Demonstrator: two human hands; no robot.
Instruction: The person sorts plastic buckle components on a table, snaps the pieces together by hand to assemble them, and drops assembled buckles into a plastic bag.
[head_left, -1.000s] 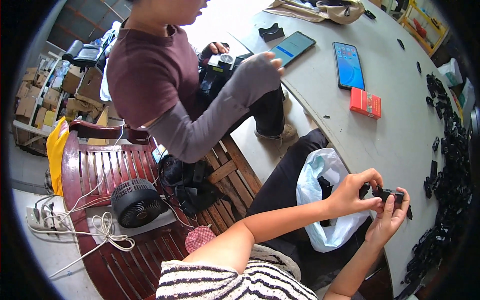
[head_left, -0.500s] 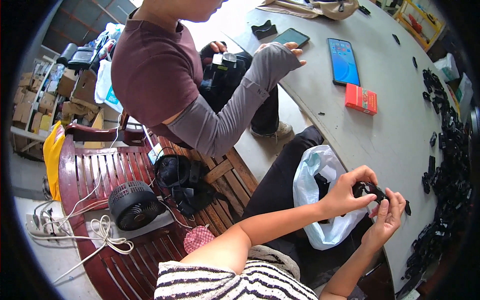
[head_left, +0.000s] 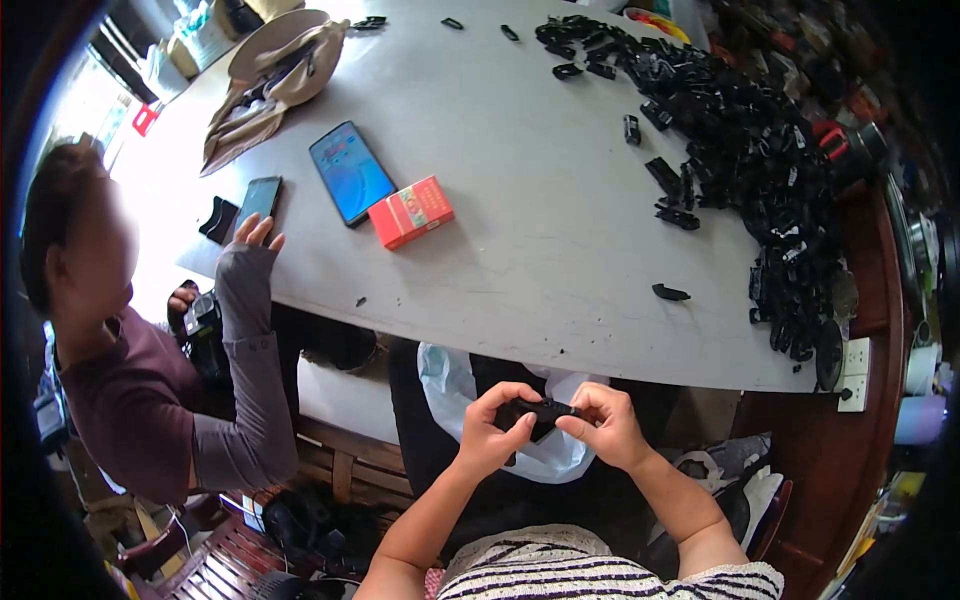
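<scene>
Right hand (head_left: 612, 430) — now clear of tabletop (head_left: 530, 240)

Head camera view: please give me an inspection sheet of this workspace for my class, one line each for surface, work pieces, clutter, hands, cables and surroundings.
Surface: pale grey table, dark scraps near its front edge.
Work pieces: large heap of black plastic parts along the right side, a few lying apart; open white-blue plastic bag by the near edge.
Clutter: red box against the blue-screened smartphone; darker smartphone and beige fabric bundle farther left.
Hands: left hand and right hand both grip a black plastic piece.
Cables: pale cord by the slatted wooden chair.
Surroundings: maroon-topped co-worker at left; white socket strip at right.
</scene>
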